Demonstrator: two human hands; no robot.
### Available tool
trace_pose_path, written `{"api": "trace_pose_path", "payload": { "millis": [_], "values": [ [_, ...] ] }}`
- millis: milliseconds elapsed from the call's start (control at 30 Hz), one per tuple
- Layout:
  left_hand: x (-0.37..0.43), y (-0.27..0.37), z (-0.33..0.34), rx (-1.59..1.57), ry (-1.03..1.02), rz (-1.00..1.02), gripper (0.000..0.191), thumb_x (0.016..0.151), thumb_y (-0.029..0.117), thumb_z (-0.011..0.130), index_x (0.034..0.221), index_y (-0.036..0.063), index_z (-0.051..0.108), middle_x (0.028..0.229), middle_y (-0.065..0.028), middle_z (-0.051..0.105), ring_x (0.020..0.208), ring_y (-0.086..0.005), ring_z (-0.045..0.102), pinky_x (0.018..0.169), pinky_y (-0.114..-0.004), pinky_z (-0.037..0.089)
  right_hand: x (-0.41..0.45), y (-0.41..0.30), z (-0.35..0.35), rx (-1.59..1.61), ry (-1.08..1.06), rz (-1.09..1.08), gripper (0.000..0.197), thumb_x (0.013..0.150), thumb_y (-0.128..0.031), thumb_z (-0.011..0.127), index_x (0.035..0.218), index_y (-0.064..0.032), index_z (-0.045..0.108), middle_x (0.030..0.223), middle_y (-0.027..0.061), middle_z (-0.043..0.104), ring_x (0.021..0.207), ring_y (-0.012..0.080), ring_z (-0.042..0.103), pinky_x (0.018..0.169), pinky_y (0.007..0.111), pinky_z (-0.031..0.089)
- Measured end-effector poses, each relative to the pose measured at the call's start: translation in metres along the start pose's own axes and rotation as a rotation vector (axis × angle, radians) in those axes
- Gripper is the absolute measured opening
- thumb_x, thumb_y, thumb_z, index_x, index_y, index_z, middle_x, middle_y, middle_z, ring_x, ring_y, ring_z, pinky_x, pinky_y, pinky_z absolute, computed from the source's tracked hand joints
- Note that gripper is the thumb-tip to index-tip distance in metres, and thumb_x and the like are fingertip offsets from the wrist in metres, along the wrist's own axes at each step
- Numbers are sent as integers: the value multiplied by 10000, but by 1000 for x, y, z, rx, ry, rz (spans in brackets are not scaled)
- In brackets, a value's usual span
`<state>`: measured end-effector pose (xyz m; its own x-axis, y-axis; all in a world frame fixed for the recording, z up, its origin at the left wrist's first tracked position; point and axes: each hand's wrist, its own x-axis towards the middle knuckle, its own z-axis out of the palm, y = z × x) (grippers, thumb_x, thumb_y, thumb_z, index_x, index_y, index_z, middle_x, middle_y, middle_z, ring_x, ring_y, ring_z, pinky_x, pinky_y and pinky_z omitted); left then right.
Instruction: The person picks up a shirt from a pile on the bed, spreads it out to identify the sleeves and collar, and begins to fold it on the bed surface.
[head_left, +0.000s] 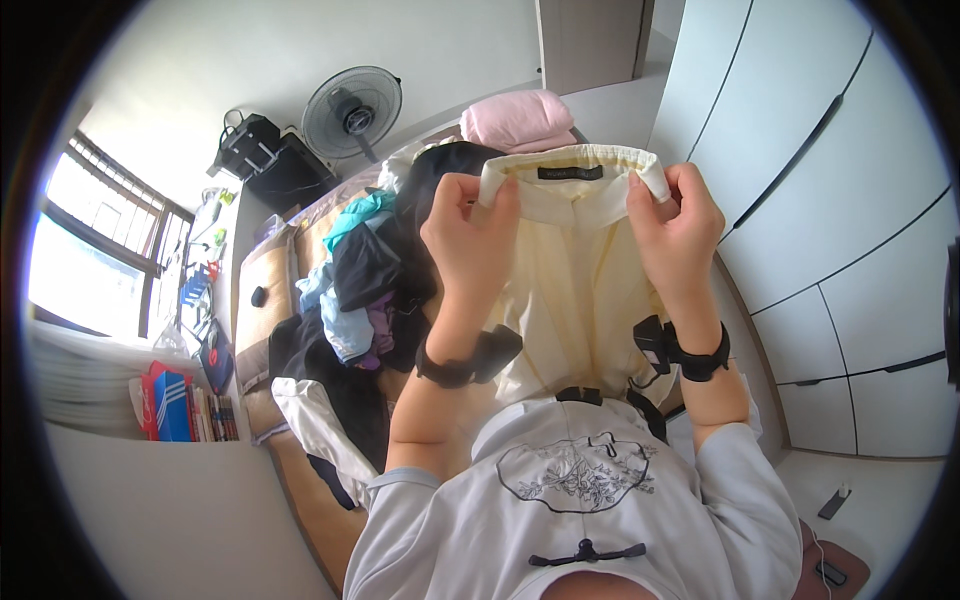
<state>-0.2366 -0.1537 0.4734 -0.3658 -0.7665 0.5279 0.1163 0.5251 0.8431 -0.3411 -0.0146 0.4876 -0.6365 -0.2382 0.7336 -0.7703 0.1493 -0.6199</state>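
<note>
A cream-coloured garment (559, 277) hangs in front of me, held up by its wide upper band. My left hand (476, 221) pinches one end of the band between thumb and fingers. At the band's other end, my right hand (675, 217) grips the cloth the same way. A dark label (570, 173) bearing writing is sewn inside the band, which faces me. The cloth drops in loose folds toward my waist, and its lower end is hidden behind my shirt. Both wrists carry black strapped devices.
To the left, a heap of mixed clothes (367, 262) lies on a bed beside a pillow (262, 300). Pink folded bedding (517, 120) sits at the far end. A standing fan (352, 112) is beyond the bed. White cabinets (810, 172) line the right side.
</note>
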Motion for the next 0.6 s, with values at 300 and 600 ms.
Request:
{"api": "trace_pose_path", "payload": {
  "millis": [300, 600],
  "values": [
    [-18, 6, 3, 104, 56, 149, 195, 693, 112, 702, 772, 38, 539, 577, -52, 528, 473, -121, 472, 480, -243, 406, -11, -8, 16, -35, 27, -128, 156, 706, -51, 614, 775, -34, 475, 707, 107, 525, 596, 280, 522, 494, 342, 408],
    [-21, 8, 3, 69, -65, 245, 194, 672, 65, 701, 792, 31, 552, 701, -79, 578, 566, -176, 550, 533, -244, 438, -15, -17, 23, 2, 5, -81, 155, 705, -42, 617, 760, -34, 472, 688, 104, 522, 598, 276, 528, 509, 337, 407]
  ]
}}
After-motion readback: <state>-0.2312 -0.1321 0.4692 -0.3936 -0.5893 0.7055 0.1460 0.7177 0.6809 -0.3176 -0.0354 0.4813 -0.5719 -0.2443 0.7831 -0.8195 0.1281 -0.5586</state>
